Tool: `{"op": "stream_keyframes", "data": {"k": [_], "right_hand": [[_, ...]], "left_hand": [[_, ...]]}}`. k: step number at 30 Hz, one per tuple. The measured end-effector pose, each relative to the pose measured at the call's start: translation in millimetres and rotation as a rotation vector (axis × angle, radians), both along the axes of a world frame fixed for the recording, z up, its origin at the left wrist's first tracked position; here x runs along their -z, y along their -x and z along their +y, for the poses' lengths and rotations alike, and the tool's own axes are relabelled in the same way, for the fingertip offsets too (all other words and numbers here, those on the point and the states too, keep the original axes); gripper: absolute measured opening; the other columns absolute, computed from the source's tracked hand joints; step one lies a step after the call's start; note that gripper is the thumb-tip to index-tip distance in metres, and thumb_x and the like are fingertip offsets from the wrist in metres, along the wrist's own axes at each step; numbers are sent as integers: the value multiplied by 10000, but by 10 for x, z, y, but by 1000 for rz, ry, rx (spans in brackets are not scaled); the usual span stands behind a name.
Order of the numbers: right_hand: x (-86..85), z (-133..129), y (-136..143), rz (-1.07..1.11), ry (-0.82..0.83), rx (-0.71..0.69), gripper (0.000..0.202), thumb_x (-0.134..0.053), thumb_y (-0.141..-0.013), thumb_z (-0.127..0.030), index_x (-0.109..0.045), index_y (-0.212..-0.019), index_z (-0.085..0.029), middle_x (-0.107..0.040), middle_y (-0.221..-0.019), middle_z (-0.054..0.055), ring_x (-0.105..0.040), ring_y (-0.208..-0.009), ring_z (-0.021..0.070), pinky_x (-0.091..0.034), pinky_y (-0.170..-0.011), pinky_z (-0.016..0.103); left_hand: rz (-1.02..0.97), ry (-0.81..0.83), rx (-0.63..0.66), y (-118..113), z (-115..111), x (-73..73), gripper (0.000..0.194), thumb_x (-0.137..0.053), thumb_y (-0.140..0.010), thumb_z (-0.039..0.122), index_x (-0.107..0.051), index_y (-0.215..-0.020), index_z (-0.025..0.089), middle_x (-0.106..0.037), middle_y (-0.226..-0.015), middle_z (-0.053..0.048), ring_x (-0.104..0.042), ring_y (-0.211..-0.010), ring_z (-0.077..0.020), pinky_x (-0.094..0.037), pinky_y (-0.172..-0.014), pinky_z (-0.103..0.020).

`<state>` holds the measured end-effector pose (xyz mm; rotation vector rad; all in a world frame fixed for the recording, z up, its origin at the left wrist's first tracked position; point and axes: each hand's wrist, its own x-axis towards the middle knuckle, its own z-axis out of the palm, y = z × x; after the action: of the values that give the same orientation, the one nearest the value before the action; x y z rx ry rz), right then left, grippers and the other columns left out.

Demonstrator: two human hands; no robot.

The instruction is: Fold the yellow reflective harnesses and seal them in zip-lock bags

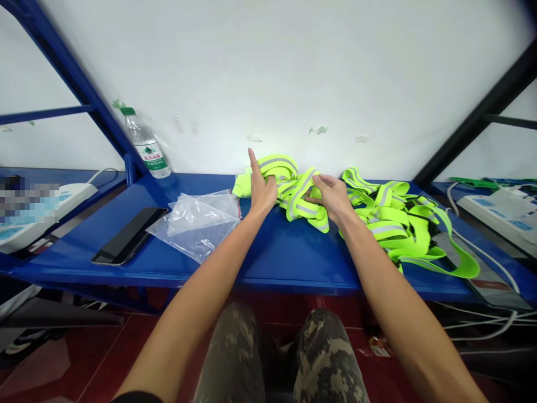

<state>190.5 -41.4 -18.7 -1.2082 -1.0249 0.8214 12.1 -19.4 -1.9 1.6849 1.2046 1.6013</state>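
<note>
**Fluorescent yellow-green fabric strap with a grey stripe [308, 211] handled by two bare hands toward the back edge of the glossy blue worktop [289, 260]**

The folded strap is set mid-width on the worktop, close to the white wall [268, 73]. By the left hand [264, 195] its left part is touched, one finger being raised straight and apart, the others curled; whether they are clamped cannot be told. By the right hand [334, 196] the strap is held, its thumb and bent fingers closed on a fold.

Between the strap and the front edge, a broad strip of blue surface is exposed. The right side is taken up by a tangled heap of matching yellow-green straps [388, 229], one loop being spread toward the front right corner. To the left, clear flat plastic bags [199, 221] are laid beside a black rectangular smartphone [130, 236], which is placed near the front edge. The back left corner is occupied by a green-capped clear plastic bottle [146, 144].
</note>
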Motion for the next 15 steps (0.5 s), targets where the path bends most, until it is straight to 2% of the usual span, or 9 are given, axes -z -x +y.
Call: {"op": "stream_keyframes", "data": {"k": [2, 4, 7, 10, 13, 15], "right_hand": [[-19, -28, 6, -311, -98, 32, 472, -688, -802, -527, -633, -1096, -162, -695, -1147, 132, -689, -996, 271, -586, -830, 433], [-58, -93, 22, -662, -131, 109, 559, -639, -841, -570, -612, -1186, -131, -668, -1220, 188, -630, -1142, 326, -505, -973, 492], [-163, -248, 61, -994, -83, 258, 608, -525, -912, -599, -571, -1259, -103, -666, -1171, 235, -630, -1090, 382, -471, -945, 538], [-252, -418, 73, -1165, -169, 339, 530, -548, -903, -581, -626, -1162, -125, -665, -1132, 220, -607, -1061, 378, -475, -896, 504], [-236, -542, 40, -1311, -304, 199, 352, -639, -850, -513, -685, -963, -183, -700, -1014, 145, -598, -1033, 339, -469, -906, 471], [-168, -577, 11, -1412, -234, 61, 308, -700, -790, -436, -699, -972, -188, -717, -995, 127, -621, -995, 333, -483, -871, 458]], "left_hand": [[66, 2, -19, 18, -56, 1, 953, -513, -825, 104, -7, -1611, 294, -450, -1533, -81, -504, -1313, -254, -361, -1151, -443], [131, 14, -42, 38, -71, 28, 992, -545, -805, 103, 3, -1613, 274, -579, -1377, -107, -562, -1213, -278, -368, -1125, -479], [168, 19, -99, 57, -38, 78, 998, -601, -770, 128, -82, -1611, 275, -665, -1165, -86, -584, -1157, -302, -374, -1104, -512], [123, 63, -171, 65, -9, 87, 973, -664, -738, 171, -190, -1585, 246, -638, -1226, -115, -523, -1254, -345, -348, -1123, -532], [31, 73, -230, 70, -24, 53, 1012, -689, -714, 162, -159, -1574, 221, -518, -1412, -154, -403, -1385, -364, -303, -1168, -516], [-3, 80, -252, 79, -27, 40, 1042, -693, -708, 154, -117, -1574, 210, -450, -1471, -169, -356, -1426, -368, -293, -1182, -499]]}}
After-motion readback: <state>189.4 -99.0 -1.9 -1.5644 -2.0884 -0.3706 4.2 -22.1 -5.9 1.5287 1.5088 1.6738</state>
